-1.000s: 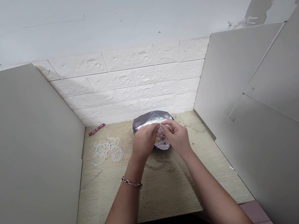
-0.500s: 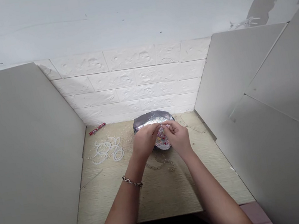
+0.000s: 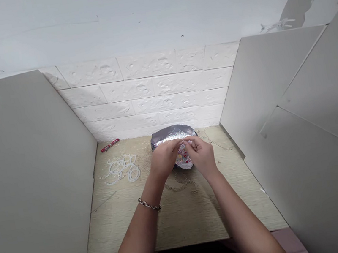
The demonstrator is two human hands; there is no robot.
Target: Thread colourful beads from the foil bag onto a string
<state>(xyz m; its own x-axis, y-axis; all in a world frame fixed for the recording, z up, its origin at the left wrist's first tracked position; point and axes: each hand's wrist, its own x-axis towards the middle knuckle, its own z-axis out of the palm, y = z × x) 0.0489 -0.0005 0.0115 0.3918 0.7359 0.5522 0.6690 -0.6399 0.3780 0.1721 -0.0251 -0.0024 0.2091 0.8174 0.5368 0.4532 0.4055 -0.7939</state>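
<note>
My left hand [image 3: 163, 160] and my right hand [image 3: 201, 154] meet in the middle of the wooden tabletop [image 3: 177, 219], fingertips pinched together on something tiny that I cannot make out. They hover over a silver foil bowl [image 3: 172, 134] that holds small coloured beads [image 3: 183, 157]. A strand of clear beads [image 3: 180, 183] lies on the wood just below my hands. My left wrist wears a chain bracelet [image 3: 149, 206].
A coil of white bead strands [image 3: 121, 170] lies to the left, with a small red packet [image 3: 110, 145] behind it. A thin thread [image 3: 214, 140] lies at the back right. Grey boards [image 3: 25, 175] wall both sides, and a white brick-pattern wall [image 3: 150, 91] stands behind.
</note>
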